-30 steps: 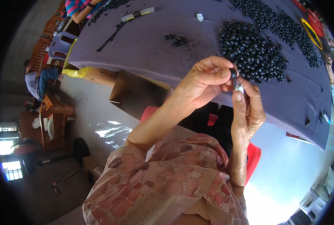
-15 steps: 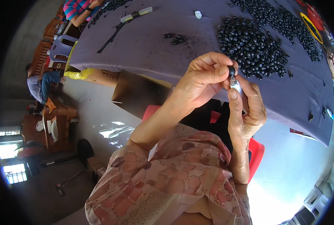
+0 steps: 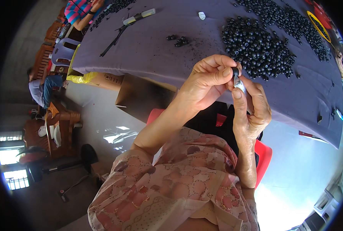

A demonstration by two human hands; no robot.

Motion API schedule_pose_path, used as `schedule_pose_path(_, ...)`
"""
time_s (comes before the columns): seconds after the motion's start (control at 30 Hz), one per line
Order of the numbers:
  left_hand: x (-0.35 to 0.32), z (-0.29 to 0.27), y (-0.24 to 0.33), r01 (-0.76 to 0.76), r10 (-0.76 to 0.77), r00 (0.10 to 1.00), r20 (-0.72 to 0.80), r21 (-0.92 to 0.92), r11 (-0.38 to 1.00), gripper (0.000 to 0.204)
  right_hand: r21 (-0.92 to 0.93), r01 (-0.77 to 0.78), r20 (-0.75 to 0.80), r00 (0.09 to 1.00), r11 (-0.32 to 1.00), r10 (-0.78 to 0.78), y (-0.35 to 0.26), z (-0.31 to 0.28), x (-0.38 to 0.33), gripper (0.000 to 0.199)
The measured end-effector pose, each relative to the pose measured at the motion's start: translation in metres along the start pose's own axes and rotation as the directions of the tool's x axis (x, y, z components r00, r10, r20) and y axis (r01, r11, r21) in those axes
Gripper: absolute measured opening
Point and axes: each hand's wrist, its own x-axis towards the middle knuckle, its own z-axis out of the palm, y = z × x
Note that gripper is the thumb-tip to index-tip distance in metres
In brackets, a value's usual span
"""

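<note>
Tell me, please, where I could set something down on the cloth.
Bare cloth shows left of the small black cluster, up to the thin black rods, and near-right of the big black pile, short of the dark bit. Crowded: that pile, the longer heap behind it, and its near side, where the left hand and right hand are.

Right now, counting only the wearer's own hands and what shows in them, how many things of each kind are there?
Bare hands, the left hand and right hand: 2
Small black round piece, held in the left: 1
Small silvery-white item, held in the right: 1
Total: 4
</note>
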Motion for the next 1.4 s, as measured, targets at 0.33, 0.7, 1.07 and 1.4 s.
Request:
schedule_pose_path(0.33, 0.001, -0.002, -0.001, 0.004, -0.004, 1.000, -0.003, -0.005, 1.000, 0.015, 0.006, 0.009, 0.014, 1.000, 1.000, -0.009, 0.002, 0.001, 0.001, 0.018)
schedule_pose_path(0.7, 0.001, 0.000, 0.000, -0.014, 0.014, 1.000, -0.001, 0.004, 1.000, 0.013, 0.049, -0.024, 0.014, 1.000, 0.999, 0.023, 0.000, 0.002, 0.002, 0.015)
schedule_pose_path(1.07, 0.001, 0.001, 0.001, -0.018, 0.019, 1.000, -0.018, 0.032, 0.999, 0.013, 0.085, -0.030, 0.013, 0.999, 0.996, 0.029, 0.005, 0.003, 0.001, 0.016)
schedule_pose_path(1.4, 0.001, -0.005, -0.002, -0.042, 0.044, 0.999, -0.020, 0.065, 0.997, 0.013, 0.119, -0.044, -0.008, 0.999, 0.992, 0.045, 0.012, 0.007, 0.000, 0.016)
